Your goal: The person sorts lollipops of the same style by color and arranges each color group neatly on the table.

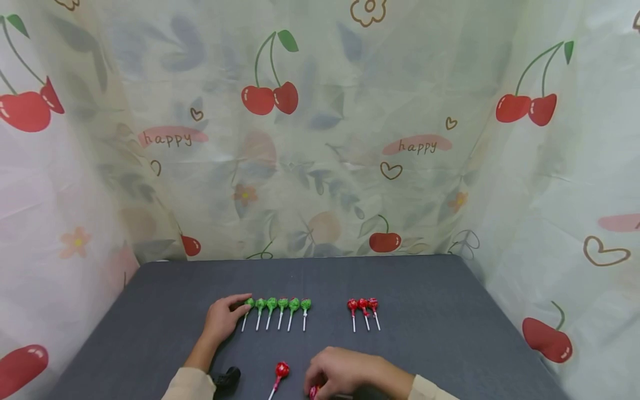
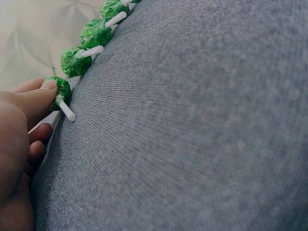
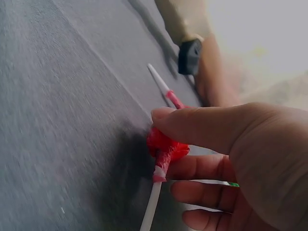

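My left hand [image 1: 222, 321] is at the left end of a row of green-wrapped lollipops [image 1: 271, 303]. Its thumb and index finger pinch the wrapped head of the endmost green lollipop [image 2: 62, 91], whose white stick points toward me. Nearer to me, my right hand [image 1: 345, 371] holds a red-wrapped lollipop [image 3: 166, 147] by its head between thumb and fingers. Another red lollipop [image 1: 282, 370] lies on the table just left of that hand. In the right wrist view, part of it is hidden behind my thumb.
Three red lollipops [image 1: 363, 304] lie side by side right of the green row. The grey cloth-covered table [image 1: 425, 311] is enclosed by a cherry-printed curtain [image 1: 320, 139] at the back and sides. A black device [image 3: 189, 57] sits on the left wrist.
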`<state>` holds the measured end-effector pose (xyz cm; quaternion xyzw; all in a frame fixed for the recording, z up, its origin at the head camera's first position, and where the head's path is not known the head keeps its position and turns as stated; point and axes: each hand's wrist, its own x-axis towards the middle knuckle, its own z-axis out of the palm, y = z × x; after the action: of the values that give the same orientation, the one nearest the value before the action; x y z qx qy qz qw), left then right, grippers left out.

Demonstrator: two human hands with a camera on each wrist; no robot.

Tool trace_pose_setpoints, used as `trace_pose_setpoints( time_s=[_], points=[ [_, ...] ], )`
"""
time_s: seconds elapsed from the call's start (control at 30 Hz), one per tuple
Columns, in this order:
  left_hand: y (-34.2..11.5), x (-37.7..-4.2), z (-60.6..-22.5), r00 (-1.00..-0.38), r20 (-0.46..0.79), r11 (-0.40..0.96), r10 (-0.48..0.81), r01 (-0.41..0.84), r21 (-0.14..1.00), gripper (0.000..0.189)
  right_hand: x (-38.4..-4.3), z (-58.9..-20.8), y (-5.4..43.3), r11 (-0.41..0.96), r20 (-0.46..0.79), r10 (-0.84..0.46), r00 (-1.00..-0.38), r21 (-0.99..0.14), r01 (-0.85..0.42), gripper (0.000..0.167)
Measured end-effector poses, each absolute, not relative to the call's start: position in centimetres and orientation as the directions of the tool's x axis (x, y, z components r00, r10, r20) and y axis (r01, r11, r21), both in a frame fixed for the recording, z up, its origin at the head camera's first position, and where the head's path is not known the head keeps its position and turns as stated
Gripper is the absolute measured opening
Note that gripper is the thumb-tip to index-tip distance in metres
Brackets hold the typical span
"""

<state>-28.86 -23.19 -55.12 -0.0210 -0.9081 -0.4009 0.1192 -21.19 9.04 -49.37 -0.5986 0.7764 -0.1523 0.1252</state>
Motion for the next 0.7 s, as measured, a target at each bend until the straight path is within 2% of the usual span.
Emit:
trace_pose_setpoints(
  time_s=[0.23, 0.57, 0.7],
  points=[
    [-23.2, -29.0, -55.0, -0.97, 0.236, 0.678, -0.054, 0.138, 0.722, 0.03, -22.5, -48.7, 11.4, 0.323, 0.007, -0.93, -0.367, -0.457, -0.828, 0.015],
    [-23.2, -28.9, -55.0, -0.971, 0.236, 0.69, -0.048, 0.138, 0.71, 0.03, -25.1, -47.3, 15.0, 0.46, 0.005, -0.813, -0.583, -0.609, -0.647, 0.017],
    [-23.2, -28.8, -54.9, -0.971, 0.232, 0.685, -0.05, 0.136, 0.716, 0.03, -26.0, -47.0, 16.2, 0.488, -0.004, -0.76, -0.65, -0.664, -0.567, 0.019]
  ],
)
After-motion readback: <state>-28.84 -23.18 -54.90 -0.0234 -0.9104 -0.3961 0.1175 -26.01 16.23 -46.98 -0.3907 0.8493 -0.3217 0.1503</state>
